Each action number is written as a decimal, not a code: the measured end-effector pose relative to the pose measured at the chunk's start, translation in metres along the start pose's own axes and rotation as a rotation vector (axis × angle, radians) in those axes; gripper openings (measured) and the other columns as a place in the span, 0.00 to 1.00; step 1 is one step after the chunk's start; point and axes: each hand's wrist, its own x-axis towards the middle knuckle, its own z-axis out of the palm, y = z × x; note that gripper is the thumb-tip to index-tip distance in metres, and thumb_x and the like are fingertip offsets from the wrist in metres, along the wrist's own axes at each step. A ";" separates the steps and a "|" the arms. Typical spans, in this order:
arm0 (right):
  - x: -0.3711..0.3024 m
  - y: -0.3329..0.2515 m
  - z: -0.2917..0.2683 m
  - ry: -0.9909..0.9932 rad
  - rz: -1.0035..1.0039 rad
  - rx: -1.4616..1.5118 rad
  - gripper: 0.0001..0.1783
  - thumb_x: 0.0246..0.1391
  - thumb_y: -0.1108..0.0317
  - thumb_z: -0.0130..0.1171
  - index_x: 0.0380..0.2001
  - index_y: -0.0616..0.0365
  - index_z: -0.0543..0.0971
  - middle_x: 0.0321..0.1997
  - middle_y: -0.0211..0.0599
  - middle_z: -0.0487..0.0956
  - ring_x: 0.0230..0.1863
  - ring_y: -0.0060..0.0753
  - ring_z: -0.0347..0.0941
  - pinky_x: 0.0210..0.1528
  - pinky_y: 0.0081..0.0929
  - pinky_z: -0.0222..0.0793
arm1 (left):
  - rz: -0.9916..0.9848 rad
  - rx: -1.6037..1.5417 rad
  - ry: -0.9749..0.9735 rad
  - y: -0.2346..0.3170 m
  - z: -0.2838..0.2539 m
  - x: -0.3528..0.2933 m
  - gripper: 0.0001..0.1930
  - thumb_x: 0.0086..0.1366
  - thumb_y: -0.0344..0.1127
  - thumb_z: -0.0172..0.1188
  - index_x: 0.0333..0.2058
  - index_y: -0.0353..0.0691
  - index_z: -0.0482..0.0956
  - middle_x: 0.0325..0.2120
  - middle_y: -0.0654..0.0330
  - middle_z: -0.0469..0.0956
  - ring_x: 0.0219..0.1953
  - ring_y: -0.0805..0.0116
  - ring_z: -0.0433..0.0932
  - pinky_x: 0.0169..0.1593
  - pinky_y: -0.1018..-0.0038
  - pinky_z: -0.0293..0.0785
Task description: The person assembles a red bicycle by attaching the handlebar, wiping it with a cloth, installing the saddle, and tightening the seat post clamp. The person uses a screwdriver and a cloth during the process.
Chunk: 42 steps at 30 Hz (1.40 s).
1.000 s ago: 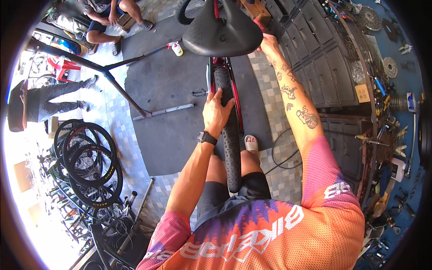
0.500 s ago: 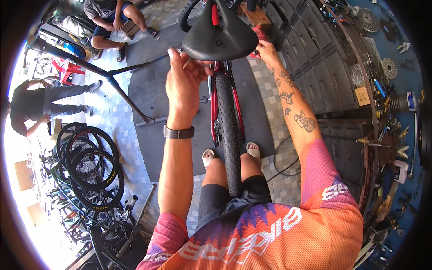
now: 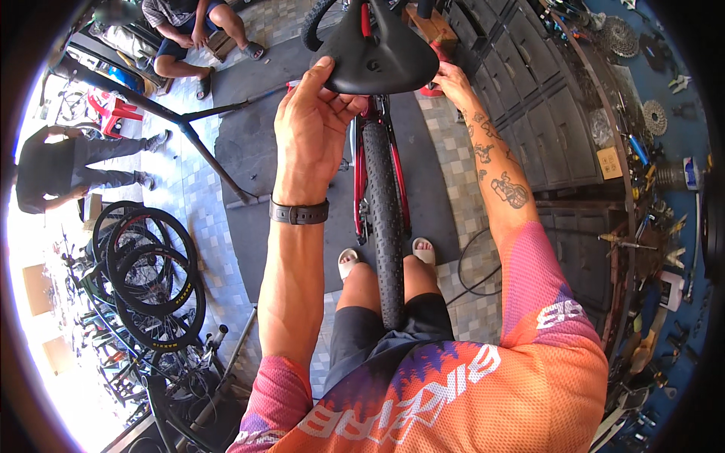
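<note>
A black bicycle saddle (image 3: 381,60) stands in front of me, above the knobby rear tyre (image 3: 380,189) and red frame stays (image 3: 359,170). My left hand (image 3: 313,113) grips the saddle's left rear edge, the thumb on top and the fingers curled beneath it. Past the saddle's right edge, my right hand (image 3: 451,81) has its fingers curled close to a red part (image 3: 432,92). The saddle and the fingers hide most of that part, so its kind does not show. The rear tyre runs down between my knees.
Dark drawers (image 3: 521,90) line the right side beside a blue tool-covered surface (image 3: 683,249). Stand legs (image 3: 215,162) spread over the dark mat at left. Several loose wheels (image 3: 155,275) lie at lower left. One person (image 3: 200,38) sits far left; another (image 3: 72,166) stands nearer.
My left thumb has come down onto the saddle's edge, where it was raised before. The saddle sits slightly higher and farther right in view. My right hand stays by the red part.
</note>
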 end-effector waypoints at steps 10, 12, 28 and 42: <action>-0.010 -0.006 0.019 0.279 -0.208 -0.258 0.17 0.54 0.74 0.75 0.47 0.56 0.83 0.38 0.39 0.88 0.41 0.30 0.85 0.46 0.31 0.78 | -0.001 0.000 0.032 -0.002 0.003 0.000 0.13 0.78 0.36 0.59 0.53 0.34 0.79 0.39 0.53 0.85 0.35 0.65 0.84 0.45 0.66 0.85; -0.011 -0.006 0.022 0.307 -0.199 -0.313 0.17 0.54 0.76 0.74 0.46 0.57 0.84 0.39 0.39 0.88 0.42 0.31 0.86 0.46 0.30 0.79 | 0.006 0.011 0.040 -0.003 0.004 -0.001 0.13 0.78 0.36 0.59 0.53 0.34 0.79 0.39 0.53 0.85 0.34 0.65 0.83 0.45 0.66 0.85; -0.018 -0.012 0.022 0.291 -0.084 -0.329 0.17 0.55 0.74 0.75 0.48 0.56 0.86 0.42 0.39 0.89 0.44 0.29 0.86 0.47 0.27 0.78 | -0.009 0.016 0.020 -0.001 0.000 -0.001 0.13 0.78 0.37 0.58 0.53 0.33 0.79 0.39 0.53 0.85 0.36 0.64 0.85 0.44 0.67 0.85; -0.026 -0.020 0.017 0.202 -0.101 -0.315 0.18 0.59 0.69 0.73 0.53 0.53 0.87 0.47 0.39 0.90 0.48 0.28 0.85 0.51 0.27 0.76 | -0.012 0.037 0.055 0.001 0.004 0.001 0.13 0.77 0.37 0.60 0.50 0.32 0.79 0.35 0.53 0.85 0.34 0.64 0.86 0.41 0.70 0.85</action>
